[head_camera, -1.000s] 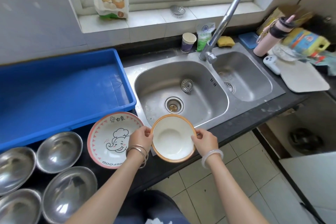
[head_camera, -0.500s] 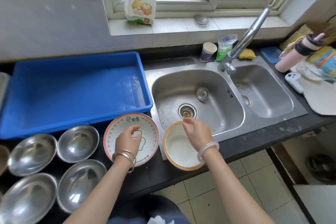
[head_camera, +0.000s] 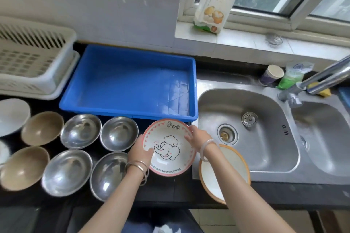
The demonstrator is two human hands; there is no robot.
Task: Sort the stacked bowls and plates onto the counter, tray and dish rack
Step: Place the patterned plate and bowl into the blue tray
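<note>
A pink-rimmed elephant plate [head_camera: 171,164] sits at the counter's front, just below the blue tray [head_camera: 130,83]. My left hand [head_camera: 141,152] grips its left rim and my right hand [head_camera: 198,136] grips its right rim. An orange-rimmed white bowl [head_camera: 232,171] rests on the sink's front edge, partly under my right forearm. Several steel bowls [head_camera: 80,131] and two brown bowls [head_camera: 41,128] stand in rows on the black counter to the left. The cream dish rack [head_camera: 32,60] is at the far left.
The double steel sink [head_camera: 265,111] with its tap [head_camera: 322,79] fills the right side. A paper cup [head_camera: 271,74] and a green bag [head_camera: 292,76] stand behind it. A flour bag [head_camera: 216,0] leans on the windowsill. A white bowl [head_camera: 11,115] is at the left edge.
Both hands set the orange-rimmed bowl down on the sink's edge and let go. They then moved left and took the elephant plate by its rims. The view swung left.
</note>
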